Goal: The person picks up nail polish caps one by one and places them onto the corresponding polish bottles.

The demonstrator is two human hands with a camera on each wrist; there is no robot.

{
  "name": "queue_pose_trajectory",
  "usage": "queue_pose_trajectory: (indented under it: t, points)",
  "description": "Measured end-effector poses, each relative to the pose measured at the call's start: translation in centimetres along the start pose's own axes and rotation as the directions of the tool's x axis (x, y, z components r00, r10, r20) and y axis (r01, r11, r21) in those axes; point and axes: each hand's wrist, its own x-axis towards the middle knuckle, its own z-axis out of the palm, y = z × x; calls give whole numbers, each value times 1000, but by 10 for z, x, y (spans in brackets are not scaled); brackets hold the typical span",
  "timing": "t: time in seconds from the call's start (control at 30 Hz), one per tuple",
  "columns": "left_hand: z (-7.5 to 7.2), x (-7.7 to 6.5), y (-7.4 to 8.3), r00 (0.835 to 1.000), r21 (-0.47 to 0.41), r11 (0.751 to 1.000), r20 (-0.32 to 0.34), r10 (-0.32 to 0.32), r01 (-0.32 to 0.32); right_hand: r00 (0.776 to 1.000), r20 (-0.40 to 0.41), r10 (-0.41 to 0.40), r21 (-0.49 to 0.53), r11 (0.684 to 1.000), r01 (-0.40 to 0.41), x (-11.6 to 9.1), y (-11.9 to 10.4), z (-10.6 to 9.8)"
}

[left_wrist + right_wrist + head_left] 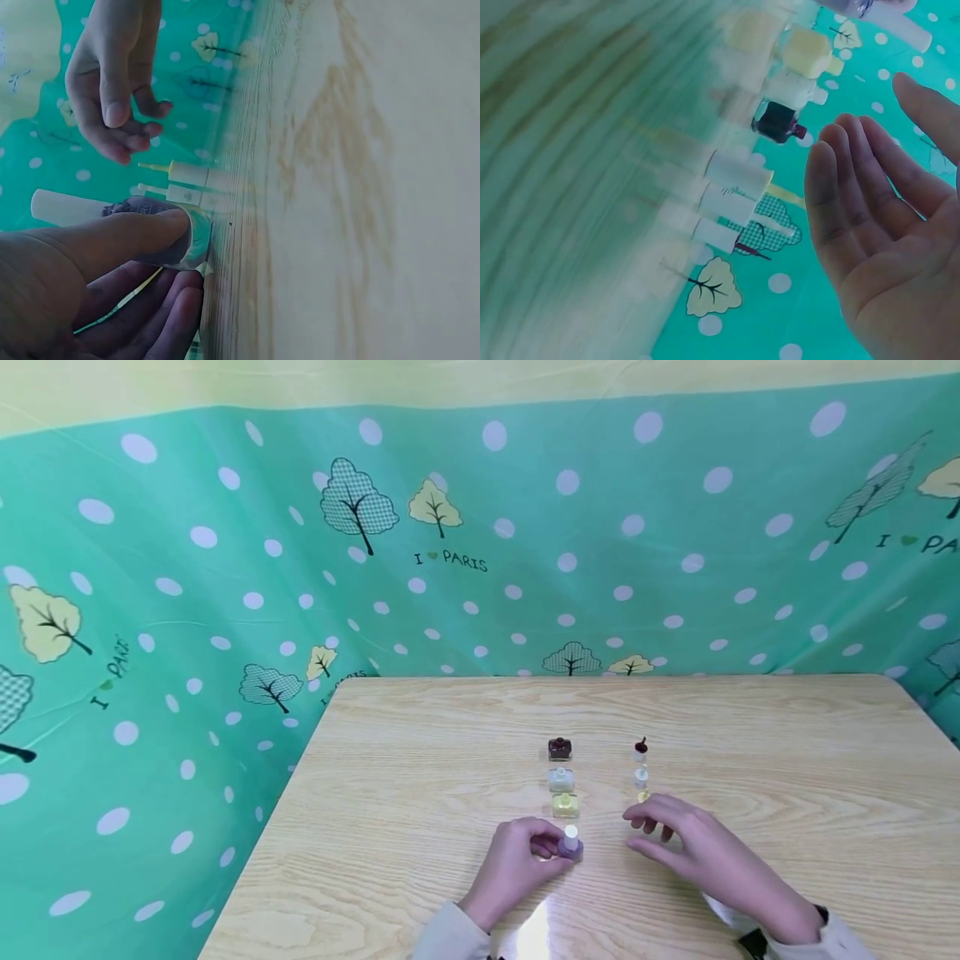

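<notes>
Purple bottle: being held at the lower centre of the head view, its white cap (572,833) pointing up; whether the base is touching the table (405,760) cannot be told.
Left hand: the purple bottle (572,851) is being pinched by the left hand (519,862) between thumb and fingers, low on the glass, with the cap being left uncovered.
Right hand: nothing is being held by the right hand (693,843); its fingers are being held loosely extended, apart from the bottle, at the lower right of centre.
Step in hand: the bottle is seemingly being steadied for uncapping.
Good handling: a firm, low grip is being called for, with the base being pressed flat and the glass being stopped from turning. The cap is best being twisted gently, then drawn straight up so that no polish is being dripped or tipped out.
Open bottles: above it in the frame, a yellow bottle (566,806), a clear bottle (561,780) and a dark bottle (559,749) are being shown uncapped, in a column.
Brush caps: right of that column, a yellow-brush cap (642,796), a white-brush cap (641,778) and a dark-brush cap (641,748) are standing brush-up; knocks by the right wrist are best being avoided.
Backdrop: a green dotted cloth (525,527) is being seen across the upper frame.
</notes>
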Motion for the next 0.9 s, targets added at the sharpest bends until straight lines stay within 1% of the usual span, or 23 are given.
queue_pose_trajectory:
  t: [0.17, 0.37, 0.47, 0.67, 0.8, 0.9]
  points:
    - [0, 0, 1, 1000, 39, 999, -2, 23, -23, 1000, 5, 12, 4, 1000, -12, -3, 5, -3]
    - [-1, -1, 0, 1000, 13, 1000, 21, -17, 17, 999, 19, 47, 1, 999, -47, -2, 8, -5]
    - [-1, -1, -1, 999, -9, 1000, 35, -22, 23, 999, 8, 53, -8, 999, -53, -2, 10, -6]
    - [-7, 0, -2, 997, -54, 997, 60, -45, 48, 993, -7, 118, -13, 993, -118, -1, 16, -6]
    - [-13, -1, -4, 995, -68, 995, 73, -71, 76, 991, 12, 136, -12, 991, -136, -3, 21, -5]
    - [-17, -1, -6, 994, -66, 994, 68, -84, 89, 987, 54, 153, 3, 988, -153, -4, 27, -5]
